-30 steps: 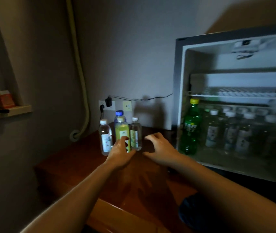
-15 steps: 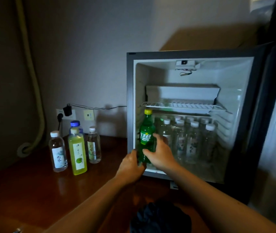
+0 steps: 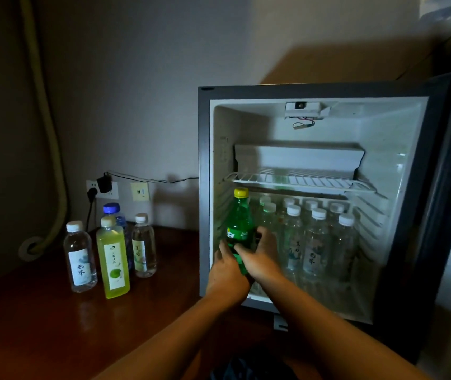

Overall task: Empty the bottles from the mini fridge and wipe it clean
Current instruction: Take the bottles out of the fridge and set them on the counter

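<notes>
Both hands grip the green soda bottle (image 3: 239, 231) at the front-left of the open mini fridge (image 3: 295, 90), the left hand (image 3: 225, 272) wrapping its lower body from seven o'clock and the right hand (image 3: 260, 256) from four o'clock. The emptying step is underway; next it likely needs lifting clear toward nine o'clock, beside the bottles on the wooden table (image 3: 40, 325). It stands upright, long axis vertical, yellow cap at twelve o'clock.

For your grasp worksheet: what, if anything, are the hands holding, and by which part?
Both hands, left hand and right hand, grip the green soda bottle around its lower body.
</notes>
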A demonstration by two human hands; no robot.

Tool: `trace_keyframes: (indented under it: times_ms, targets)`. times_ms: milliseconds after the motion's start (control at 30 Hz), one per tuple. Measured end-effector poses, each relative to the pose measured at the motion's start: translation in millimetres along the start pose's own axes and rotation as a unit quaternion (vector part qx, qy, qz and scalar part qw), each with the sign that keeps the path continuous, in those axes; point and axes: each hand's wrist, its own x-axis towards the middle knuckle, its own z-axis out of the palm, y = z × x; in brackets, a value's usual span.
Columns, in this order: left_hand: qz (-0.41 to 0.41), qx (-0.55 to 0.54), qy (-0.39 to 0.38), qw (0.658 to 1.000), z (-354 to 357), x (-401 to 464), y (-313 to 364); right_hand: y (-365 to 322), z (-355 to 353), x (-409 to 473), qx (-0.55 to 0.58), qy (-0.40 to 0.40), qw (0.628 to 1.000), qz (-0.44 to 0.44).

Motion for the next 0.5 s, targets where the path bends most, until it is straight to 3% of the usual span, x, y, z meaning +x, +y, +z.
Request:
trace_keyframes:
  times_ms: [100,200,300,400,500]
  targets:
    - [0.016,0.013,0.004,1.000,0.7,5.9,3.0,-1.7,-3.6,-0.1,0.031,0.017,0.999,0.028]
    - [0.029,-0.001,0.019,0.999,3.5,13.2,5.7,5.7,-8.3,-7.4,0.007,0.063,0.996,-0.058]
    - [0.011,-0.071,0.025,0.997,6.2,17.6,7.2,9.1,-18.4,-9.8,0.090,0.059,0.990,-0.086]
    - [0.018,-0.121,0.012,0.992,7.3,23.0,5.3,23.1,-33.6,13.2,-0.080,0.137,0.970,-0.185]
    - [0.012,-0.125,0.008,0.992,6.0,30.3,5.7,22.4,-44.1,32.3,-0.318,0.097,0.907,-0.257]
